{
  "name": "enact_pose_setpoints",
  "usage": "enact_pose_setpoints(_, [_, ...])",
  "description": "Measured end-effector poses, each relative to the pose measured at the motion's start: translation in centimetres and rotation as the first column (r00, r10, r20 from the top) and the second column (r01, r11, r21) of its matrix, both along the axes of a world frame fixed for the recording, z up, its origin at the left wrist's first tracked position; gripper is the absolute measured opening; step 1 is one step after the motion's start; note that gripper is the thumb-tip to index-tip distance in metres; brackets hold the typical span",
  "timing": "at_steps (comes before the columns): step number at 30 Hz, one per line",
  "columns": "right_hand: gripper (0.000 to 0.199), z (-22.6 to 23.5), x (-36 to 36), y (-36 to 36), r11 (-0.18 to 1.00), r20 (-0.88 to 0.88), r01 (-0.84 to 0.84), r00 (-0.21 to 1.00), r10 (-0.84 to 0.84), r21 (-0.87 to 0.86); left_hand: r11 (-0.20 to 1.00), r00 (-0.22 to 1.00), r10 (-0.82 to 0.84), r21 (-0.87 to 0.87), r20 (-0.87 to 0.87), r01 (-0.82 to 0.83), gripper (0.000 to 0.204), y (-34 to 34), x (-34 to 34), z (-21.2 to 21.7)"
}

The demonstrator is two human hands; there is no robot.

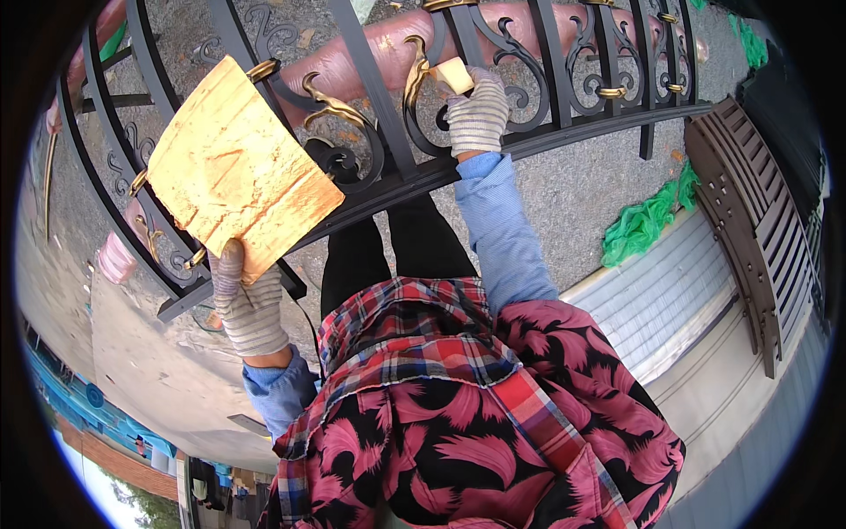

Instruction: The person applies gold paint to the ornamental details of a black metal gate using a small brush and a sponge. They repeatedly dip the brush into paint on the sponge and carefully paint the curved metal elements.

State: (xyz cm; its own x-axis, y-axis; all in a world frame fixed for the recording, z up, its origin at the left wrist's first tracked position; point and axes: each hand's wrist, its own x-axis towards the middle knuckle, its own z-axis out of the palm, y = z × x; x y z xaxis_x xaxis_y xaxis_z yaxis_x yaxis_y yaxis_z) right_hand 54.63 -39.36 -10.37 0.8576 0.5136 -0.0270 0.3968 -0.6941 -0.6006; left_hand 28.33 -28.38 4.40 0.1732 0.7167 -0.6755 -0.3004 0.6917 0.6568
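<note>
A floral apron (458, 441) with plaid trim is filling the bottom centre of the frame, and black trousers (352, 264) are showing just above it.

Left of centre, the gloved left hand (249, 304) is pinching the lower edge of a gold-smeared sheet (242, 172), its thumb lying on top; the other fingers are mostly hiding underneath. The sheet is tilting across the left side of the frame, covering part of a black railing (564, 135).

At upper centre, the gloved right hand (478, 115) is pinching a pale yellow block (455, 76) in its fingertips. The block is sitting right by a gold-tipped scroll (414, 79) of the railing; whether the two are touching, I cannot tell. The railing is curving over the upper half, its bars carrying scrolls and gold collars.

Beyond the bars, a pink wrapped roll (339, 69) is lying along the top of the frame on grey ground (555, 198). At right, green netting (641, 227) is lying beside a ribbed pale panel (674, 291), and a brown slatted piece (736, 203) is standing farther right.
</note>
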Motion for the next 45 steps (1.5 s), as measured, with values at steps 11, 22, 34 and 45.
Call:
enact_pose_setpoints(11, [0.040,-0.5,1.4,-0.7,0.992,-0.044,-0.049,0.998,0.044,-0.113,1.000,1.000,0.000,-0.004,-0.005,0.000,0.060,0.1,-0.9,-0.5])
enact_pose_setpoints(22, [0.037,0.1,-0.4,-0.2,0.982,-0.130,-0.165,0.980,0.153,-0.094,1.000,0.999,0.027,-0.005,0.021,-0.027,0.059,0.1,-1.1,-0.6])
enact_pose_setpoints(34, [0.035,1.4,0.2,0.4,0.933,-0.163,-0.304,0.947,0.276,-0.191,0.999,0.999,0.031,-0.005,-0.009,-0.031,0.059,0.2,-1.1,-0.9])
enact_pose_setpoints(45, [0.038,3.1,7.0,-5.0,0.955,-0.132,0.260,0.961,-0.242,0.142,0.999,0.999,-0.004,-0.037,0.034,0.005,0.061,0.1,0.2,-0.4])
